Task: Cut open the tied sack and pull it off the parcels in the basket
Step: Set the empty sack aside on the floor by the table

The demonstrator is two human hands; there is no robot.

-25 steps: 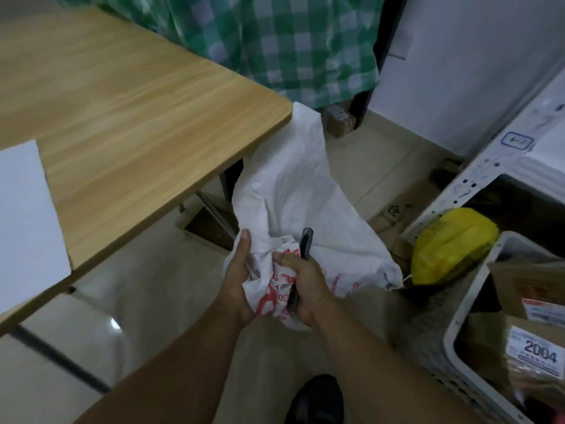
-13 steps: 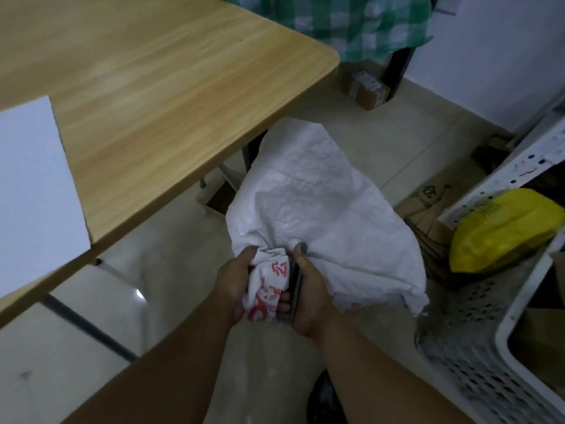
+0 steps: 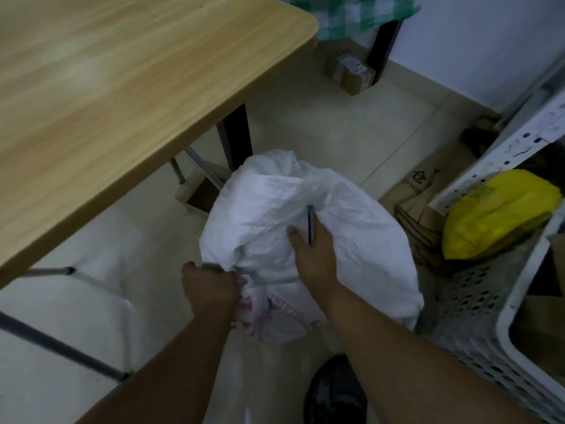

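The empty white woven sack (image 3: pixel 305 228), with red print near its bunched end, hangs crumpled over the floor in front of me. My left hand (image 3: pixel 209 287) grips the bunched printed end at the sack's lower left. My right hand (image 3: pixel 315 249) rests on top of the sack and holds a thin dark cutter (image 3: pixel 311 224) that points away from me. The white perforated basket (image 3: pixel 501 319) stands at the right edge, with brown cardboard parcels (image 3: pixel 541 335) partly visible inside it.
A wooden table (image 3: pixel 122 96) fills the upper left, its dark leg (image 3: pixel 237 136) just behind the sack. A yellow bag (image 3: pixel 495 212) lies on flattened cardboard under a white metal shelf (image 3: pixel 519 142). A small box (image 3: pixel 351 71) sits by the far wall. My dark shoe (image 3: pixel 334 390) is below.
My hands have moved apart: the right hand with the cutter went up onto the sack, the left stays on the bunched end. The sack sank lower and the view tilted down.
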